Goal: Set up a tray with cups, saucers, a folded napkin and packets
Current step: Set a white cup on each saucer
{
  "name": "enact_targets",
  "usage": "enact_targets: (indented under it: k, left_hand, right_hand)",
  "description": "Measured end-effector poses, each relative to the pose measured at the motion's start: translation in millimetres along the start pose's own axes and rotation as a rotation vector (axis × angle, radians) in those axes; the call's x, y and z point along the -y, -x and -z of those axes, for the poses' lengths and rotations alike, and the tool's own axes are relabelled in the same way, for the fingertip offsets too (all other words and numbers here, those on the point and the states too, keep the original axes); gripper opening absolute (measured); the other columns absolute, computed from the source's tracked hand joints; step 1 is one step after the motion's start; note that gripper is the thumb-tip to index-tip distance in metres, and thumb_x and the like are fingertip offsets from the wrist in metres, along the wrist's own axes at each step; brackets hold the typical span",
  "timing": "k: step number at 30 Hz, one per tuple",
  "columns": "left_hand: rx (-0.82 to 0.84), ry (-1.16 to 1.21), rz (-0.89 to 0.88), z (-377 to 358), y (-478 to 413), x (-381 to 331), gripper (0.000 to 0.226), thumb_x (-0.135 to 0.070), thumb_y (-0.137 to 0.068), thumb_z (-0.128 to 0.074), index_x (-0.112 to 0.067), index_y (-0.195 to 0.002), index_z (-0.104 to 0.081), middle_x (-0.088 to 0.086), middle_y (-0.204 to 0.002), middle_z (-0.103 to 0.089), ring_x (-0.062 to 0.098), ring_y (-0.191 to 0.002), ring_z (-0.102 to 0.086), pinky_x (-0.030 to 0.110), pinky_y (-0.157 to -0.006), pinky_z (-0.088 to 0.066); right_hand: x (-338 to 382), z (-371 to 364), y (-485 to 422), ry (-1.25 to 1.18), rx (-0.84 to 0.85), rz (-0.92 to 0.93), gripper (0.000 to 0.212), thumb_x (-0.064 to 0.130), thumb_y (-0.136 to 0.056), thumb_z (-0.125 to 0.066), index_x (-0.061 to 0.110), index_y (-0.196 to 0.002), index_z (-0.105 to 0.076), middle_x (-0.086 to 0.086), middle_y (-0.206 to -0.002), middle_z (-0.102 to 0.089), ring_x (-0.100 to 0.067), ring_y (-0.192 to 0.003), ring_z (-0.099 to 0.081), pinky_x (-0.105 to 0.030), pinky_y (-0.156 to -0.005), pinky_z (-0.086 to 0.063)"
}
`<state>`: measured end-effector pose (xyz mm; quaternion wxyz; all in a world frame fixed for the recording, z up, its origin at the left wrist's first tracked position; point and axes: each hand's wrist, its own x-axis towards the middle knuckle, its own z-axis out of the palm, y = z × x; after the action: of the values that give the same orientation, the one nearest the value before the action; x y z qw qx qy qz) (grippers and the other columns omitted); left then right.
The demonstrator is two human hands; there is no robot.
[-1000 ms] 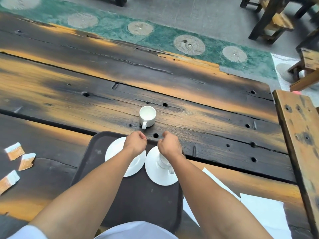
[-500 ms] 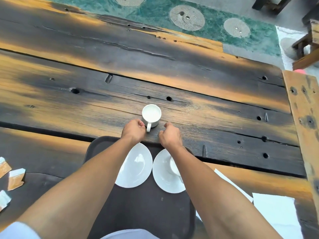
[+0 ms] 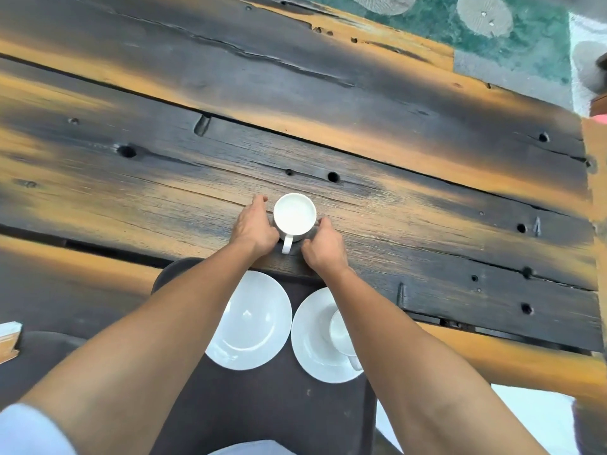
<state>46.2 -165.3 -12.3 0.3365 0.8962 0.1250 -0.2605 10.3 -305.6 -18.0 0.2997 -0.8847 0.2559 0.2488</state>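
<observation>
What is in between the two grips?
The white cup, upright on the wooden table; the left grip and right grip flank it. Head view.
</observation>
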Motion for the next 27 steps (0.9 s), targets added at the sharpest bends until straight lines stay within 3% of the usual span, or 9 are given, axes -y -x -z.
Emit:
enact_targets:
  k: [5, 9, 11, 15, 21, 27]
  left_hand:
    - [0.036, -0.018, -0.029, -8.4, -7.9, -1.1, 0.074, -0.009, -0.078, -0.068, -0.023, -0.145, -0.039, 0.013, -0.138, -0.055, 0.034, -0.133, -0.045, 0.041, -0.108, -0.040]
    - [0.041, 0.038, -0.069, -15.7, -8.3, -2.4, 0.071, -0.008, -0.078, -0.066, -0.031, -0.142, -0.045, 0.007, -0.132, -0.061, 0.033, -0.128, -0.049, 0.035, -0.098, -0.042]
    - [0.042, 0.080, -0.055, -18.4, -7.1, -2.1, 0.070, -0.010, -0.079, -0.068, -0.035, -0.140, -0.046, 0.005, -0.130, -0.063, 0.032, -0.125, -0.051, 0.032, -0.094, -0.042]
    - [0.037, 0.177, -0.031, -19.0, 0.0, -1.4, 0.071, -0.012, -0.076, -0.074, -0.037, -0.138, -0.050, -0.001, -0.130, -0.065, 0.028, -0.125, -0.054, 0.033, -0.100, -0.045]
    - [0.060, 0.214, -0.053, -13.7, 13.8, -1.0, 0.066, -0.011, -0.076, -0.074, -0.032, -0.135, -0.055, 0.002, -0.129, -0.065, 0.028, -0.123, -0.056, 0.042, -0.103, -0.047]
    - [0.060, 0.231, -0.039, -0.7, 37.1, -2.2, 0.071, -0.013, -0.073, -0.075, -0.033, -0.137, -0.053, 0.004, -0.130, -0.064, 0.029, -0.123, -0.055, 0.041, -0.103, -0.047]
  right_hand:
    - [-3.2, -5.2, -13.4, -0.026, 0.050, 0.039, 0.056, 0.011, -0.081, -0.056, 0.023, -0.135, -0.045, -0.012, -0.128, -0.061, -0.036, -0.121, -0.054, -0.039, -0.094, -0.048]
    - [-1.4, -10.1, -19.2, -0.090, 0.056, 0.045, 0.068, 0.012, -0.077, -0.058, 0.033, -0.140, -0.041, -0.010, -0.125, -0.064, -0.036, -0.118, -0.056, -0.041, -0.096, -0.051]
    - [2.4, -12.5, -20.2, -0.134, 0.069, 0.020, 0.067, 0.018, -0.076, -0.061, 0.036, -0.138, -0.040, -0.011, -0.120, -0.065, -0.037, -0.112, -0.061, -0.046, -0.092, -0.054]
    - [8.4, -14.5, -17.5, -0.271, 0.103, -0.050, 0.063, 0.029, -0.075, -0.065, 0.044, -0.131, -0.042, -0.009, -0.115, -0.064, -0.037, -0.102, -0.066, -0.050, -0.083, -0.059]
    - [11.6, -11.2, -3.3, -0.353, 0.168, -0.104, 0.059, 0.028, -0.078, -0.066, 0.042, -0.132, -0.047, -0.007, -0.117, -0.067, -0.036, -0.101, -0.069, -0.047, -0.061, -0.064]
    - [12.6, 3.5, 21.8, -0.355, 0.212, -0.034, 0.068, 0.029, -0.066, -0.074, 0.038, -0.129, -0.051, -0.008, -0.106, -0.073, -0.030, -0.092, -0.073, -0.043, -0.068, -0.064]
